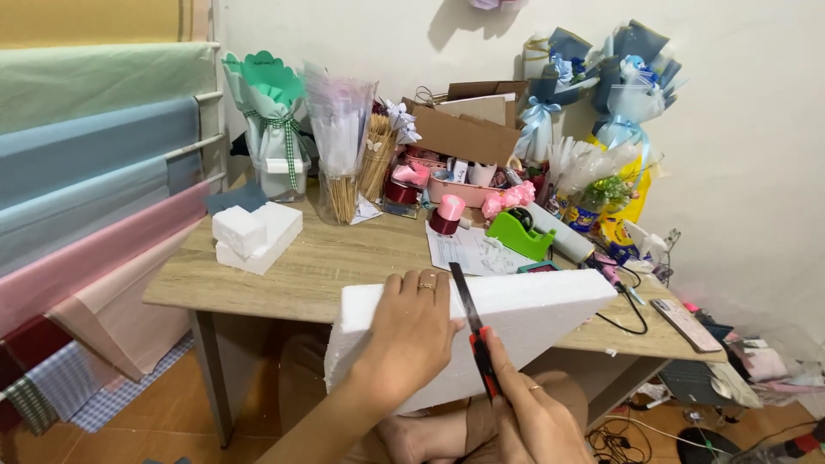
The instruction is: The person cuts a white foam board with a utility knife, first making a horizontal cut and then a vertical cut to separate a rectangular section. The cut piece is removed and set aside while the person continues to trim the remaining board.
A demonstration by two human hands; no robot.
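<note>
Left hand [411,331]: flat on the white foam board [533,314], fingers spread, pressing it.
Right hand [533,421]: fingers clamped round a red-handled utility knife [475,331], blade pointing to 12 o'clock.
Foam board: at table's [292,275] near edge, 6 o'clock.

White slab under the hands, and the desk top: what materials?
White slab: looks like expanded foam, matte and grainy, thick with crumbly edges; white crumbs lie on the desk. The left hand presses it flat while the right hand runs a red-handled cutter into it. Desk top: probably wood-look laminate board, given its pale, even grain print and low sheen.
</note>
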